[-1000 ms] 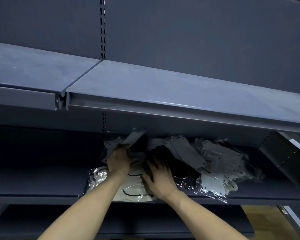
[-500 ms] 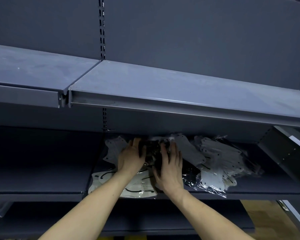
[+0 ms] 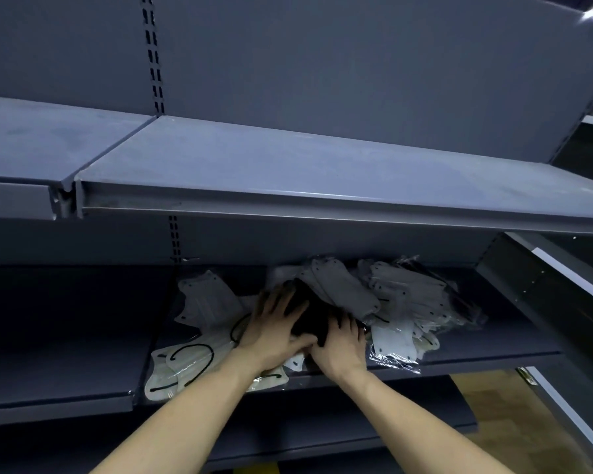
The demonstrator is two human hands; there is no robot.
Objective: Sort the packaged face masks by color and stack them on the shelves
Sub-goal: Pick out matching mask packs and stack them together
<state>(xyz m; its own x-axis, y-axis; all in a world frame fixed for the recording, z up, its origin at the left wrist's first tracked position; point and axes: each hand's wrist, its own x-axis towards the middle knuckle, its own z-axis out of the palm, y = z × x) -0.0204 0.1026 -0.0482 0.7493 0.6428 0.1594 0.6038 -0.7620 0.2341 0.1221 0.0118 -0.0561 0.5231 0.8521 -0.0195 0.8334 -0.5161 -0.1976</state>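
A bundle of black packaged masks (image 3: 309,314) lies on the middle shelf (image 3: 493,354), squeezed between both hands. My left hand (image 3: 271,331) wraps its left side, fingers over the top and thumb running under the front. My right hand (image 3: 341,348) grips its right side with fingertips curled onto the black packs. Behind and to the right, a loose heap of grey packaged masks (image 3: 401,294) spreads out. One grey mask (image 3: 204,301) lies at the left. White masks with black ear loops (image 3: 182,366) sit at the shelf's front left, partly under my left forearm.
The upper shelf (image 3: 288,165) overhangs the mask heap closely. A lower shelf (image 3: 322,436) runs beneath my arms. The neighbouring shelf section (image 3: 59,364) on the left is dark. A shelf upright (image 3: 541,289) bounds the right, with wooden floor (image 3: 493,398) below it.
Both hands moved closer together and to the right, from lying flat beside the black masks to clasping them. The view has tilted slightly.
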